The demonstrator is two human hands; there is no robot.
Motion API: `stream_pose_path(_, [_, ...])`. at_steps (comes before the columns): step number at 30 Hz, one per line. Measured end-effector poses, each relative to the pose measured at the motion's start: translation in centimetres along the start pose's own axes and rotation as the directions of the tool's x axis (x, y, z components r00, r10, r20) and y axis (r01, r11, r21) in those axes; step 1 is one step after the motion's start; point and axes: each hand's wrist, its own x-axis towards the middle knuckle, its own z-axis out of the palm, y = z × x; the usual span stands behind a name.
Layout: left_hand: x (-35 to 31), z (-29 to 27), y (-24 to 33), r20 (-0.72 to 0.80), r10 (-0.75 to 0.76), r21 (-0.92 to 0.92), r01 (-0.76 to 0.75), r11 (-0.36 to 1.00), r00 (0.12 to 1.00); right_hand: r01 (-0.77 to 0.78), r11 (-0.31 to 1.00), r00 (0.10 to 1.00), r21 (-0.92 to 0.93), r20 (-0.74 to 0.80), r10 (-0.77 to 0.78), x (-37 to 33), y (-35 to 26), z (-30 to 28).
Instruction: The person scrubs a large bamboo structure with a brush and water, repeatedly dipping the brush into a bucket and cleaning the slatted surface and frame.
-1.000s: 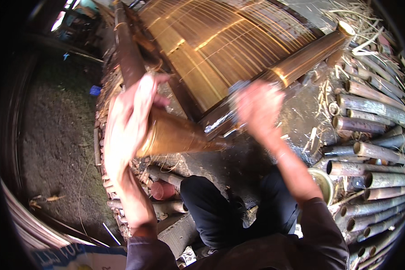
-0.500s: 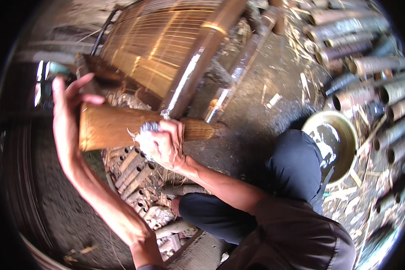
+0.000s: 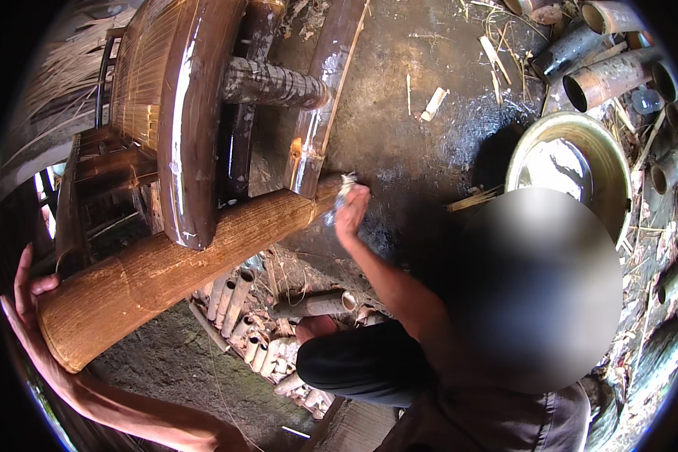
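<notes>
Wad [image 3: 346, 188] fills right hand [image 3: 352, 217] at narrow end of bamboo post [image 3: 147, 275]; left hand [image 3: 30, 328], fingers wide, braces its broad end; seemingly wiping, next stroke needing steadiness.

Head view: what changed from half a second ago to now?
The right hand moved the wad rightward along the bamboo pole, to near its narrow end. The view swung too. The right hand keeps the wad, and the left hand stays at the wide end.

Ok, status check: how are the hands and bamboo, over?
Left hand open at wide end of thick brown bamboo. Right hand gripping crumpled wad at narrow end. Glossy dark pole overlapping bamboo's upper edge.
</notes>
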Motion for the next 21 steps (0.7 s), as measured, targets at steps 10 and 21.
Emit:
stream_pose_path(10, [0.1, 1.9, -1.2, -0.071, 0.029, 0.036, -0.027, 0.999, 0.997, -0.168, 0.984, 0.918, -0.05, 0.355, 0.175, 3.2, 0.5, 2.7])
stream_pose_path(21, [-1.0, 1.1, 0.9, -0.166, 0.097, 0.092, -0.082, 0.992, 0.981, -0.139, 0.986, 0.98, 0.096, 0.157, 0.123, -6.4, -8.5, 1.1])
